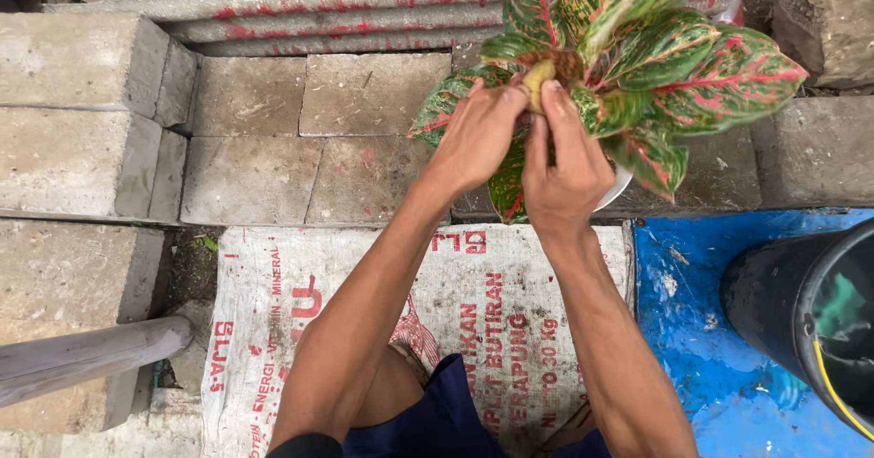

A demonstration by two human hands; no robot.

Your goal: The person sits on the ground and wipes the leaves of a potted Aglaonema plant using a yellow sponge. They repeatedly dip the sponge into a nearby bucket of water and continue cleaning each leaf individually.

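Two bare forearms reach forward from the bottom of the view, over dark blue shorts and a white printed sack (510, 312) spread on the ground below the wrists. Both hands meet at the base of a potted plant (637, 57) with broad green leaves veined and speckled red. Left hand (478, 135) has its fingers curled and closed into the leaf bases, beside a yellowish stem stub (538, 80). Right hand (564, 171) pinches that same stub between thumb and fingers — closed on it, not loose. A white pot (617, 189) shows only as a sliver of rim just right of the right hand, under the leaves; the plant sits in it, on grey paving blocks (300, 139) that stretch away to the left of the hands.

Judging by the grip, the step in hand is working at the plant's crown — parting leaves or pulling at the stub; which, I cannot tell. Any next pull seems to call for a steady hold low on the stem, so leaves are not torn.

Right of the right forearm lie a blue sheet (719, 330) and a black bucket (810, 317).
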